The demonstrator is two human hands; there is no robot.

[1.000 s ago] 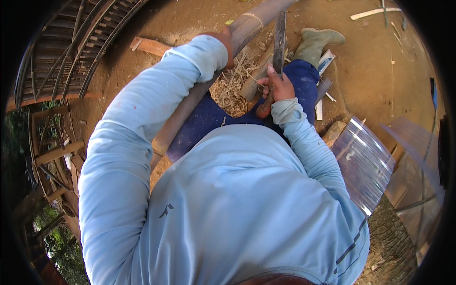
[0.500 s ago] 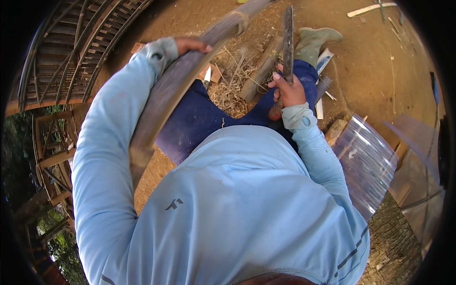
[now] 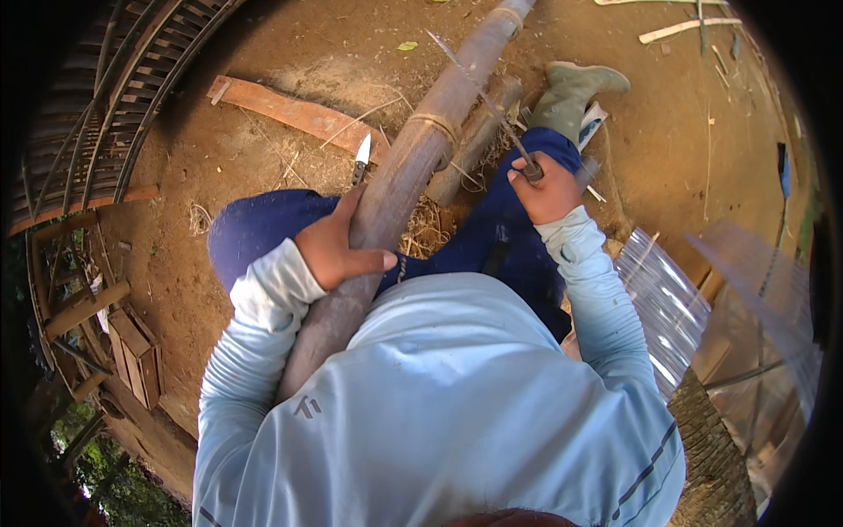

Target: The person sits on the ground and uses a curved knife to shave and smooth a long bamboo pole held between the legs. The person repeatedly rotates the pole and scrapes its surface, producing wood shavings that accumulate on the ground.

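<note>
A thick bamboo pole [image 3: 395,193] runs diagonally from beside my body, between my legs and away to the far side. My left hand [image 3: 338,241] is wrapped round its near part, thumb on top. In my right hand [image 3: 549,189], closed round the handle, is a machete [image 3: 487,104]. Its blade, seen nearly edge-on, points far left and crosses in front of the pole in this view; whether they touch I cannot tell. A small knife [image 3: 362,156] with a bright blade and dark handle lies left of the pole.
A reddish plank [image 3: 294,107] lies on the dirt at the left. Behind the pole is a log [image 3: 479,145], with shavings [image 3: 423,230] nearby. Clear corrugated sheets [image 3: 660,299] stand at my right. My green boot [image 3: 571,92] is ahead, and a slatted bamboo structure [image 3: 105,105] is far left.
The pole has swung down and right, from along my left arm to between my legs. My left hand has come nearer with it. The machete has tipped from pointing ahead to pointing left.
</note>
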